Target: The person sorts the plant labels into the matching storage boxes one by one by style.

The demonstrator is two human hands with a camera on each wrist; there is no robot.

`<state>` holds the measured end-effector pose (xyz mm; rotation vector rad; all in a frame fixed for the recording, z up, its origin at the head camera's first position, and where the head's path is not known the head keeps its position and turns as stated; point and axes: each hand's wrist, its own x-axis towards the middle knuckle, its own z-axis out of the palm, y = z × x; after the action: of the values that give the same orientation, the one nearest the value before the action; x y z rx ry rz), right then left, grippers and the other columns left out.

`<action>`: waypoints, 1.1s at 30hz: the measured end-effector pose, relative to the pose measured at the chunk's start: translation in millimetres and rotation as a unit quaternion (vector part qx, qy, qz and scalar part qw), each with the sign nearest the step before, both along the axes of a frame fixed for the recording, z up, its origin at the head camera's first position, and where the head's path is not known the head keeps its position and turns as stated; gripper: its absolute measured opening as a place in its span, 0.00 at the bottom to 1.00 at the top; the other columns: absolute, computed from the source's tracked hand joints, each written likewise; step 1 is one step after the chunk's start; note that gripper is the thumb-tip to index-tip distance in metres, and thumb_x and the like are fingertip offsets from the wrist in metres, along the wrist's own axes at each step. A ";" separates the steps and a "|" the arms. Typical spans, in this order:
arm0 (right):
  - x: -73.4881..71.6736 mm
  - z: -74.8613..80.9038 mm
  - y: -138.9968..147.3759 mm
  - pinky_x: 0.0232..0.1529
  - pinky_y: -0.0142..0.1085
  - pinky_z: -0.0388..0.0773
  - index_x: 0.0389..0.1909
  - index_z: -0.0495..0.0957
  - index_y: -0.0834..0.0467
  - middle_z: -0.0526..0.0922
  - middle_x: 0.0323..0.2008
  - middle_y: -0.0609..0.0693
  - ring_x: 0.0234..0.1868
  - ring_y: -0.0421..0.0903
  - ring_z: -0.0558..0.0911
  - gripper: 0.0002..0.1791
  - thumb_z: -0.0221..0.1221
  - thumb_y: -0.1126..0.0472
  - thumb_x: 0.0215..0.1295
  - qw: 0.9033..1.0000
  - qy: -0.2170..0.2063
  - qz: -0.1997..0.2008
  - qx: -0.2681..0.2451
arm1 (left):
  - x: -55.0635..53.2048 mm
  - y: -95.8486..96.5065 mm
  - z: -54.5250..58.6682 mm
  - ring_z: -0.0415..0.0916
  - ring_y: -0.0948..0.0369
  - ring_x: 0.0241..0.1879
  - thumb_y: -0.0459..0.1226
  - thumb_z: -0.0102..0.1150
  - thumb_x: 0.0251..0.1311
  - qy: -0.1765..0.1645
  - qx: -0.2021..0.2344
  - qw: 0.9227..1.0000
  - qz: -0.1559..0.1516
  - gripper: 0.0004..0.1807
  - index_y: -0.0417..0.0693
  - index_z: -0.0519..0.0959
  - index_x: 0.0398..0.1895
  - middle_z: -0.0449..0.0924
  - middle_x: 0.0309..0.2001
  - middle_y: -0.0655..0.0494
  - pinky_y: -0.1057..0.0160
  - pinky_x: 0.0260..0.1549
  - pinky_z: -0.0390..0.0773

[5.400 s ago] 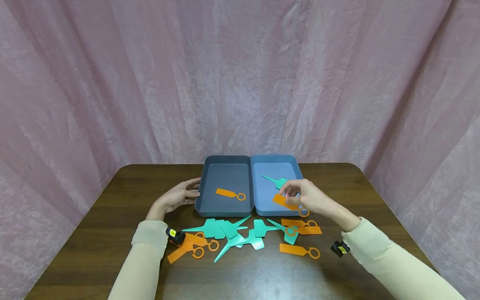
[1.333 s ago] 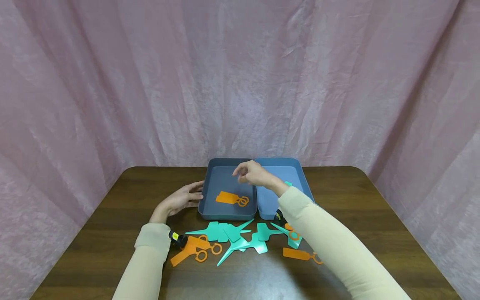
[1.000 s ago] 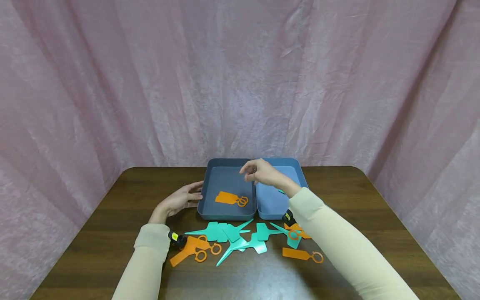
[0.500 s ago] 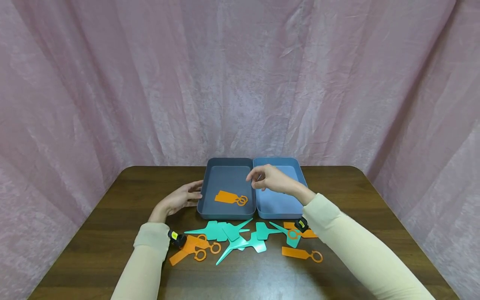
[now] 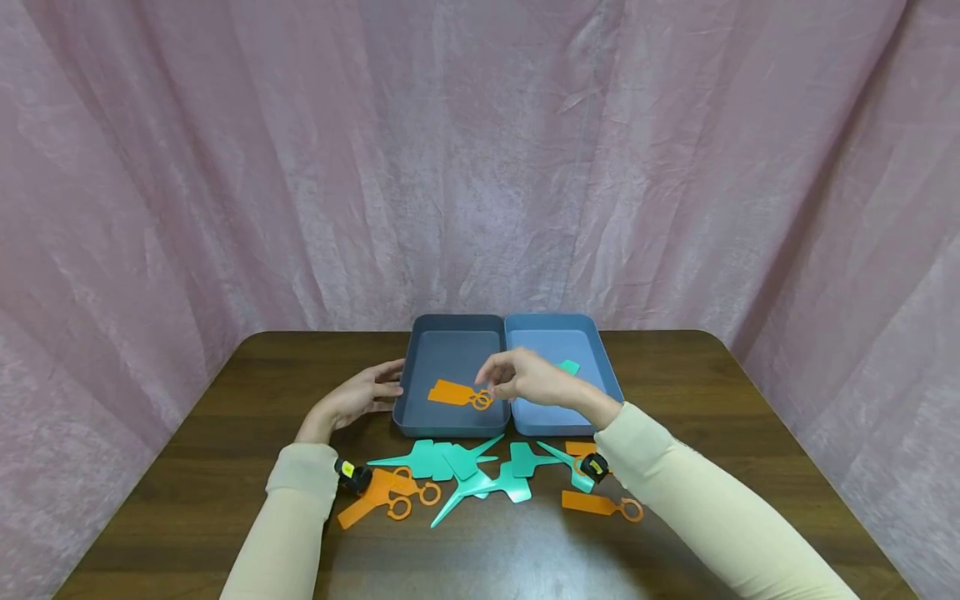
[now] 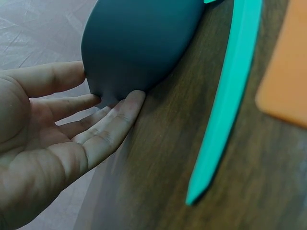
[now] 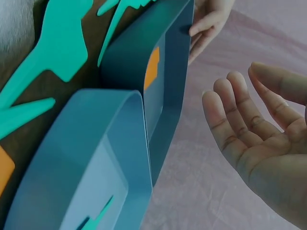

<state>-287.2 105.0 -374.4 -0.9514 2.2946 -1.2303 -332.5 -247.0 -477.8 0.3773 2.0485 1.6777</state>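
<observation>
My left hand point(image 5: 360, 396) touches the left side of the dark grey tray point(image 5: 450, 427) with its fingertips, and the left wrist view shows those fingers extended against the tray wall. Two overlapping orange ring-ended plant labels point(image 5: 452, 392) lie inside this tray. My right hand point(image 5: 536, 379) hovers over the line where the two trays meet, near the rings of those labels. In the right wrist view the right hand point(image 7: 268, 129) has relaxed fingers and nothing between them. The light blue tray point(image 5: 558, 428) holds a green pointed plant label point(image 5: 570, 367), partly hidden by my right hand.
Before the trays lie several overlapping green labels point(image 5: 465, 462) on the brown table point(image 5: 480, 575). Orange labels point(image 5: 371, 497) are bunched near my left wrist. Another orange label point(image 5: 588, 502) lies at right, below a mixed cluster partly covered by my right wrist camera point(image 5: 596, 467). A pink curtain point(image 5: 480, 167) hangs behind.
The orange label my right hand pinched earlier now lies on the other one in the dark tray. The emptied right hand drew back rightward, then lowered slightly left. My left hand stayed.
</observation>
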 end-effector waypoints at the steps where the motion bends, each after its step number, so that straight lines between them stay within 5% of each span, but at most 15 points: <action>1: 1.0 -0.8 -1.2 0.39 0.53 0.80 0.52 0.83 0.62 0.84 0.41 0.66 0.33 0.54 0.79 0.11 0.57 0.71 0.74 1.000 -0.002 0.002 -0.001 | -0.1 0.2 0.0 0.49 0.37 0.79 0.31 0.47 0.80 0.000 0.001 1.000 0.000 0.37 0.40 0.45 0.85 0.47 0.81 0.34 0.37 0.70 0.66; 7: 4.8 -5.5 -10.0 0.43 0.57 0.79 0.51 0.83 0.62 0.85 0.37 0.55 0.36 0.53 0.81 0.10 0.59 0.70 0.73 1.000 -0.014 0.005 -0.005 | -1.3 0.7 1.5 0.49 0.37 0.79 0.32 0.47 0.80 -0.002 0.001 1.000 -0.003 0.37 0.40 0.45 0.85 0.46 0.81 0.34 0.37 0.71 0.65; 15: 11.8 -12.8 -29.0 0.41 0.49 0.78 0.51 0.83 0.63 0.84 0.40 0.63 0.38 0.63 0.78 0.10 0.58 0.69 0.75 0.999 -0.026 0.034 -0.011 | -1.0 0.0 0.6 0.50 0.37 0.79 0.32 0.47 0.80 -0.007 0.000 1.000 0.001 0.37 0.41 0.44 0.85 0.46 0.82 0.35 0.37 0.71 0.64; 22: 18.8 -14.7 -42.0 0.44 0.53 0.81 0.52 0.83 0.62 0.84 0.43 0.65 0.44 0.69 0.79 0.10 0.57 0.70 0.75 0.999 -0.033 0.039 -0.001 | -1.1 0.4 -0.4 0.48 0.37 0.79 0.32 0.47 0.80 -0.004 -0.003 1.000 -0.002 0.37 0.40 0.43 0.85 0.46 0.81 0.34 0.37 0.71 0.64; 28: 25.3 -21.1 -54.3 0.42 0.52 0.81 0.52 0.83 0.64 0.84 0.38 0.60 0.39 0.65 0.79 0.10 0.58 0.70 0.75 0.998 -0.043 0.056 -0.005 | -0.7 0.5 0.6 0.49 0.37 0.79 0.31 0.48 0.79 -0.005 0.000 1.000 0.003 0.37 0.39 0.44 0.85 0.47 0.81 0.33 0.37 0.71 0.64; 33: 31.3 -27.8 -65.7 0.36 0.39 0.76 0.53 0.82 0.66 0.84 0.37 0.58 0.33 0.53 0.79 0.11 0.58 0.71 0.74 0.995 -0.049 0.089 -0.014 | 1.3 0.4 0.9 0.49 0.37 0.79 0.32 0.47 0.80 -0.006 -0.002 1.000 0.005 0.37 0.40 0.44 0.85 0.46 0.81 0.34 0.36 0.72 0.63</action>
<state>-255.9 39.3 -402.2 -1.0554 2.0731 -1.2084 -331.1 -246.7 -476.9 0.3548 2.0471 1.6783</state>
